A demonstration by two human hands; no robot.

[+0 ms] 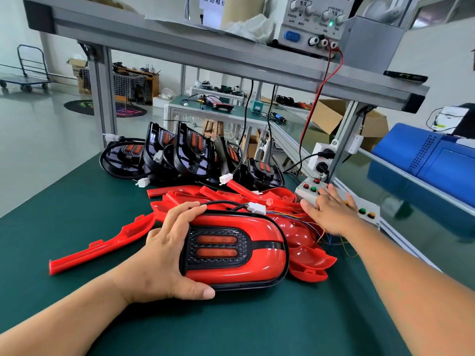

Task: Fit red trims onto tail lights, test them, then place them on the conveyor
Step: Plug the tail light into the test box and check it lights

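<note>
The left hand (167,250) gripped the trimmed tail light (235,250) by its left end. Its long axis ran sideways. The right hand (330,211) lay open-palmed on the button box (341,201) beyond its right end.

— From here, what can you not see well?

— The power supply (312,19) on the shelf is cut by the top edge, so its display is out of view. The paper label (212,6) beside it is cut too; only some characters show.

— And the test box?

— The right hand (331,214) lies over the button box (359,206), so some buttons are hidden, and I cannot tell which one it presses.

— The tail light?

— The left hand (167,253) covers the left end of the tail light (236,250). Its connector (256,208) is small; where it plugs I cannot tell. The far benches (213,109) are too small to read.
</note>
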